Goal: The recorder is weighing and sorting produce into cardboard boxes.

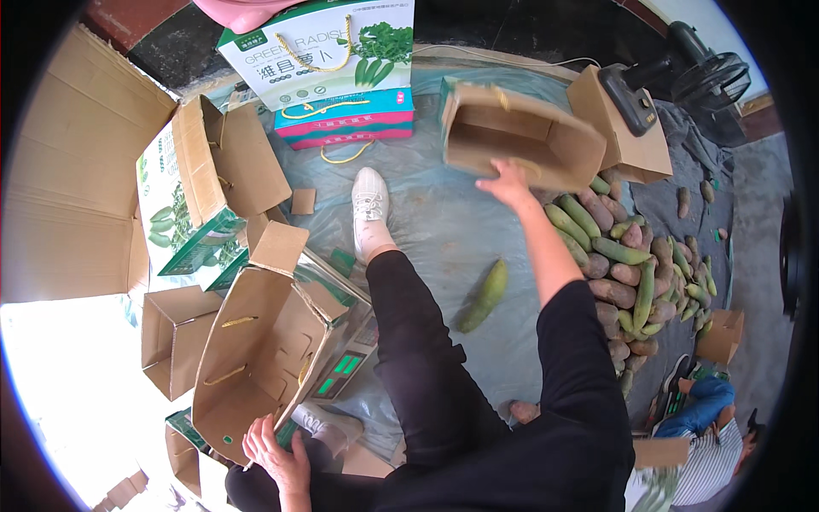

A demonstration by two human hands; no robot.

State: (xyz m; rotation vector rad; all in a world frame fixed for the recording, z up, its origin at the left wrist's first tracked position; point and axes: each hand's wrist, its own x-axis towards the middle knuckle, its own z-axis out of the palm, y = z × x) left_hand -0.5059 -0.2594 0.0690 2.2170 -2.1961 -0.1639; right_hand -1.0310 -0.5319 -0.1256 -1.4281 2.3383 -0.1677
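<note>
Now, out at two o'clock, the right hand (pixel 512 181) was at the near edge of an open carton (pixel 512 145), its fingers loosely spread and partly open; whether it had a firm grip, you couldn't tell. That carton lay tipped on the blue sheet (pixel 431 209), mouth toward the wearer and nothing visible inside.

Down at seven o'clock, meanwhile, the left hand (pixel 277 452) had its fingers partly bent against the lower rim of a second box (pixel 247 333), which stood at eight o'clock, mouth up, yellow cords showing within. How tightly it held on was unclear. Just beside that box, the scale (pixel 341 367) glowed green.

And a lone radish (pixel 485 294), green, lay at four o'clock near the middle, well apart from both hands! Over at three o'clock was the heap (pixel 627 277), green and reddish-brown; the fan (pixel 712 81) was at two, and a co-worker (pixel 704 435) at four.
</note>
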